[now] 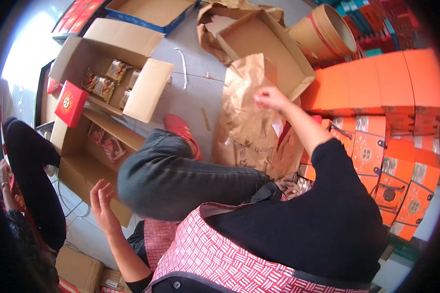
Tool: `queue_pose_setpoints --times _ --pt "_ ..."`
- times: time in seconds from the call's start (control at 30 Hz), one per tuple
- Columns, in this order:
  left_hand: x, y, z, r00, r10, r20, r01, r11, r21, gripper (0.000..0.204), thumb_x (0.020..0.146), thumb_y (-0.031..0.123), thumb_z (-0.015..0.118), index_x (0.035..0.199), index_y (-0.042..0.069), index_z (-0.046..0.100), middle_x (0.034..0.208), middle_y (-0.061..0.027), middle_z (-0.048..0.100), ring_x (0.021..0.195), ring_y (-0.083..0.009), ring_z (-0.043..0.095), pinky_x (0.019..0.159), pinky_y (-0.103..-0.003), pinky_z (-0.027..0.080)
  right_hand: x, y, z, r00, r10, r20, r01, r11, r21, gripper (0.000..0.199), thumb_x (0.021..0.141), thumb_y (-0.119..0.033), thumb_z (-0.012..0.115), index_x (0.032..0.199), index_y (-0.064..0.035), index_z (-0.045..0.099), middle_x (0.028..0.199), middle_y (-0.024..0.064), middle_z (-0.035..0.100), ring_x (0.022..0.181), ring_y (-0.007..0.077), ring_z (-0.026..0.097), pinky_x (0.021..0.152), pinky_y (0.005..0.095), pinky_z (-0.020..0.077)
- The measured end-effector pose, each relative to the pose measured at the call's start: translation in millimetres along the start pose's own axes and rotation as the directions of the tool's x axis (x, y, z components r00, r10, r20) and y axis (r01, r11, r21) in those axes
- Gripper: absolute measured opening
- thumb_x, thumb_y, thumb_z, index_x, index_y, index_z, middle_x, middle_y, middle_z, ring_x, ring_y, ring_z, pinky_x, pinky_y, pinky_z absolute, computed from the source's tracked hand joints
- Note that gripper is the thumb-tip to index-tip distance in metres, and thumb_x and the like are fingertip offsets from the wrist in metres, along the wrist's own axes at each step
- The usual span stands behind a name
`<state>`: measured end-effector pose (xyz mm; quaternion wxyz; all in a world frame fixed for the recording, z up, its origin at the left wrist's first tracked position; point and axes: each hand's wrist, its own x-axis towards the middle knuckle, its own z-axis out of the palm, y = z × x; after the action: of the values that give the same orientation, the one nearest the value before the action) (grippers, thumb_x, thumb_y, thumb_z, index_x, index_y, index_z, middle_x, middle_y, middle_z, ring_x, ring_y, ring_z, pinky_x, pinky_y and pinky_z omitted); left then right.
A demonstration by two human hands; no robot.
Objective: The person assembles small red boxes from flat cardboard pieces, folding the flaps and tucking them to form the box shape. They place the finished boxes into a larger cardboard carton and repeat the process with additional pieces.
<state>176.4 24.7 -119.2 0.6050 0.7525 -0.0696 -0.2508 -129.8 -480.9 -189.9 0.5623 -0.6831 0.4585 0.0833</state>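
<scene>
The stack of orange boxes [386, 97] stood at the person's right, an open cardboard box [107, 78] of packets well apart at the left. Between them lay crumpled brown paper [249, 97]. The right hand [270, 97] was pinched shut on its upper edge; the left hand [102, 202] hung open, holding nothing. Unwrapping seemed underway; clearing the sheet would likely call for a steady pull.

I pinch a big sheet of brown packing paper [247, 105] at its top edge. It is creased and crumpled, hanging upright from that edge down over more brown paper on the floor. It sits just in front of a shallow open cardboard tray [264, 46], beside the stacked orange boxes [376, 83].
</scene>
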Motion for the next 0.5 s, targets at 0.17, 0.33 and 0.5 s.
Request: queue_pose_setpoints --times 0.17,0.33,0.5 --pt "-51.7 26.9 75.2 0.991 0.106 -0.076 -0.123 0.955 -0.27 0.049 0.101 0.031 0.022 0.13 -0.002 0.044 0.13 -0.0147 0.049 0.122 -0.0235 0.045 0.104 -0.034 0.032 -46.3 120.8 45.0 0.432 -0.258 -0.864 -0.228 0.895 -0.382 0.038 0.078 -0.028 0.069 0.097 0.0031 0.061 0.092 0.0142 0.064 0.076 0.0179 0.063 0.066 0.0324 0.0518" --pt "-88.1 27.2 98.7 0.966 0.243 -0.083 -0.248 0.968 -0.045 0.049 0.101 0.034 0.028 0.137 0.001 0.036 0.139 -0.0133 0.038 0.127 -0.022 0.038 0.107 -0.035 0.028 -33.0 74.6 101.0 0.914 -0.121 -0.388 0.168 0.982 0.089 0.047 0.081 -0.034 0.062 0.108 0.0041 0.054 0.109 0.0204 0.06 0.086 0.0305 0.062 0.073 0.04 0.0505" --pt "-106.1 5.5 106.1 0.981 0.164 -0.1 -0.154 0.983 0.104 0.055 0.099 0.042 0.034 0.142 0.01 0.026 0.142 -0.0118 0.033 0.13 -0.0232 0.035 0.105 -0.037 0.029 -8.4 58.9 224.0 0.914 -0.309 0.263 0.392 0.838 -0.38 0.064 0.09 -0.048 0.044 0.128 0.0034 0.041 0.132 0.0263 0.045 0.124 0.0394 0.041 0.1 0.0439 0.0368"
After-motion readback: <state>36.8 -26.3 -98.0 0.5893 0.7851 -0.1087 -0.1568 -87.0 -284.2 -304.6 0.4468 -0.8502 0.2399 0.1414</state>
